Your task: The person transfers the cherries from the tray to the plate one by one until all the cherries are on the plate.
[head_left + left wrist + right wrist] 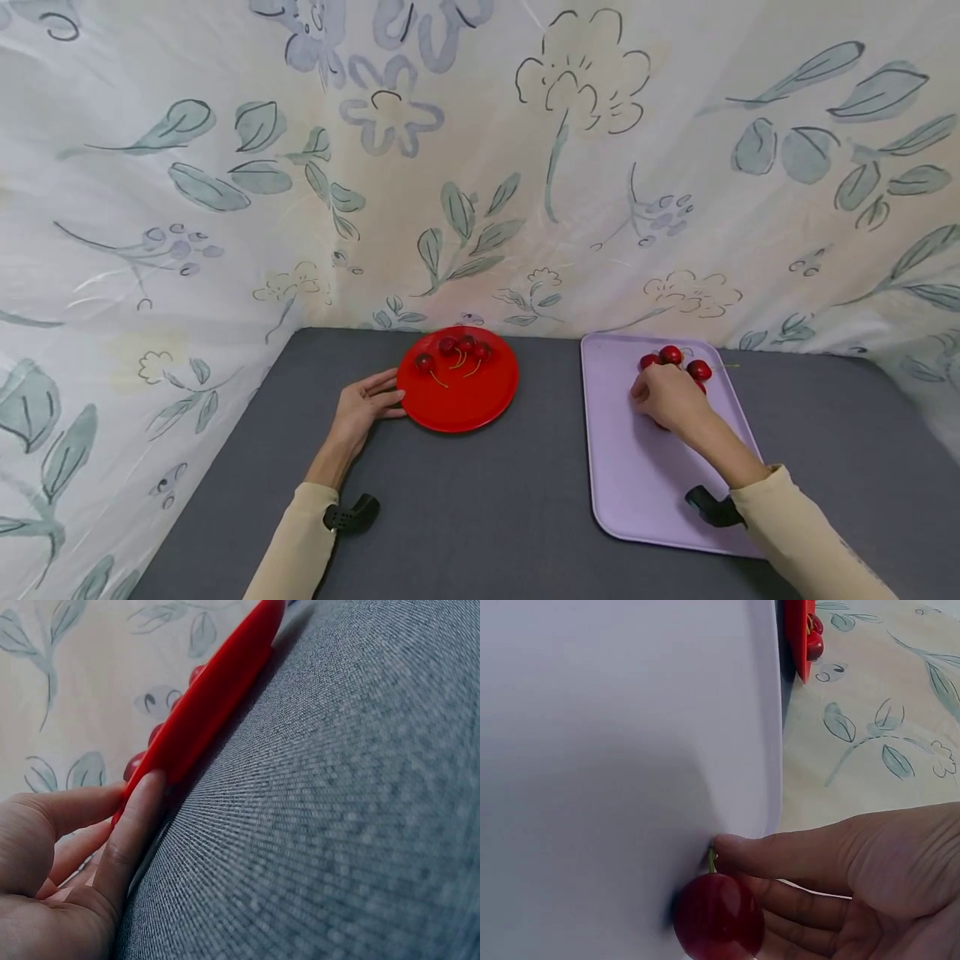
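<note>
Flowered cloth (480, 167) behind the tray (630, 492) | left of tray, left hand (360, 408) pinches the red plate (457, 408), I'd guess to steady it | over tray, right hand (671, 400) grips one cherry (718, 915) by its stem (712, 860), likely so it won't bruise

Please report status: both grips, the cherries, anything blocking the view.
Left grip holds red plate by rim. Right grip seems to pinch a cherry by stem, over lilac tray. Four cherries on plate. Right grip partly blocks head view of tray cherries.
</note>
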`<move>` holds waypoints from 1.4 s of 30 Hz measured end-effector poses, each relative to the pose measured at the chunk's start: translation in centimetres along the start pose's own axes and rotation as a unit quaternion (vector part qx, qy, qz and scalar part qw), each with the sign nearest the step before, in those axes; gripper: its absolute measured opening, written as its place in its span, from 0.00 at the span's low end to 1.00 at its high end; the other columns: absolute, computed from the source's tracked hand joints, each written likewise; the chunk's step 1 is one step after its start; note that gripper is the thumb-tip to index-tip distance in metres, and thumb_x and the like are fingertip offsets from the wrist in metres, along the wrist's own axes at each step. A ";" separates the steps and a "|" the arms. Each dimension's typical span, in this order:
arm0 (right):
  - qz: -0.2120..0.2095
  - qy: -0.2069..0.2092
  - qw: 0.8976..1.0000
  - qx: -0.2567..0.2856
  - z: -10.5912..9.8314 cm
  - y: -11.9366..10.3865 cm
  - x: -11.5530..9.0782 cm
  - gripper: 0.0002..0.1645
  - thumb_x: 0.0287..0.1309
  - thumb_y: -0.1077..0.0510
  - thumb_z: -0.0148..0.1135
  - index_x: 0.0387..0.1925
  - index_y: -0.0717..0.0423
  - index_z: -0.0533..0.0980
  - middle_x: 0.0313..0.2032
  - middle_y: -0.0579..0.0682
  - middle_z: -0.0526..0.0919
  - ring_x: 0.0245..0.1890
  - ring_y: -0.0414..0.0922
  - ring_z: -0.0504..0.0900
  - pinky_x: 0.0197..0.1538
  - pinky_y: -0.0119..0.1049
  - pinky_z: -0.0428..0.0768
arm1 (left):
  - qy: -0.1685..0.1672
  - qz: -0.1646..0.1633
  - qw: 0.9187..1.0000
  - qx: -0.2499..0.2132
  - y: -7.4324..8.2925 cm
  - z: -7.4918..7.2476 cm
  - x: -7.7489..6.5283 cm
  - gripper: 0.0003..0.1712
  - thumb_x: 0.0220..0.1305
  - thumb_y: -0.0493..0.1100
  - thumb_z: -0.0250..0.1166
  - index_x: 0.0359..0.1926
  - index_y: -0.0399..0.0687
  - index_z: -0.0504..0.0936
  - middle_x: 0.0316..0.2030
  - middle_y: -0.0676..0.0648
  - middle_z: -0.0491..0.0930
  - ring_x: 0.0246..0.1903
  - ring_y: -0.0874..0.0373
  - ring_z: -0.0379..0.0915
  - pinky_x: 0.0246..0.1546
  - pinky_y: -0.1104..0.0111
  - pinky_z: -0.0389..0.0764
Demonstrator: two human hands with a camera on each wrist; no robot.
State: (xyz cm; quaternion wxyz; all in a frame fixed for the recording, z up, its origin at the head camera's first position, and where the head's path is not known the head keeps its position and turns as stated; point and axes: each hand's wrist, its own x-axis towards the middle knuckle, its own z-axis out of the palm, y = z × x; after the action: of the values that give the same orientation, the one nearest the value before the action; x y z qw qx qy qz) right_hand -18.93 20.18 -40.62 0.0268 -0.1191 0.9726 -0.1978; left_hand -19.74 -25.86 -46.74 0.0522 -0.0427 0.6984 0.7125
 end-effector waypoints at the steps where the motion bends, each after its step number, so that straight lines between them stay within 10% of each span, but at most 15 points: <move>1: -0.002 0.001 1.000 -0.003 0.0 0.0 -0.1 0.06 0.45 0.69 0.71 0.30 0.65 0.84 0.28 0.56 0.85 0.30 0.52 0.83 0.34 0.48 0.85 | -0.001 0.000 1.000 0.001 0.0 0.0 0.0 0.29 0.64 0.31 0.64 0.66 0.35 0.70 0.61 0.34 0.73 0.42 0.56 0.84 0.40 0.60 0.87; 25: -0.002 0.059 0.998 0.011 -1.3 -0.8 -0.9 0.12 0.49 0.69 0.72 0.38 0.69 0.85 0.35 0.64 0.85 0.38 0.60 0.82 0.38 0.52 0.86 | 0.003 -0.002 1.000 -0.002 0.1 0.1 0.0 0.29 0.64 0.31 0.64 0.66 0.36 0.71 0.61 0.35 0.74 0.42 0.56 0.84 0.40 0.61 0.87; 42: -0.038 0.127 0.988 0.076 -1.7 -2.0 -0.8 0.08 0.51 0.67 0.72 0.35 0.66 0.86 0.31 0.58 0.87 0.33 0.52 0.85 0.27 0.35 0.80 | 0.006 -0.002 1.000 0.000 0.1 0.1 -0.1 0.29 0.65 0.31 0.64 0.66 0.36 0.71 0.60 0.34 0.73 0.40 0.56 0.84 0.40 0.61 0.87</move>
State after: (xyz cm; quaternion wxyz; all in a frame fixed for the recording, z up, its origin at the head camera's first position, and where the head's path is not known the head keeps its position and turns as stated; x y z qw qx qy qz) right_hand -17.90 19.22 -38.32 -0.0960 -0.1275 0.9450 -0.2854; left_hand -19.66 -25.74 -46.65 0.0493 -0.0483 0.6988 0.7120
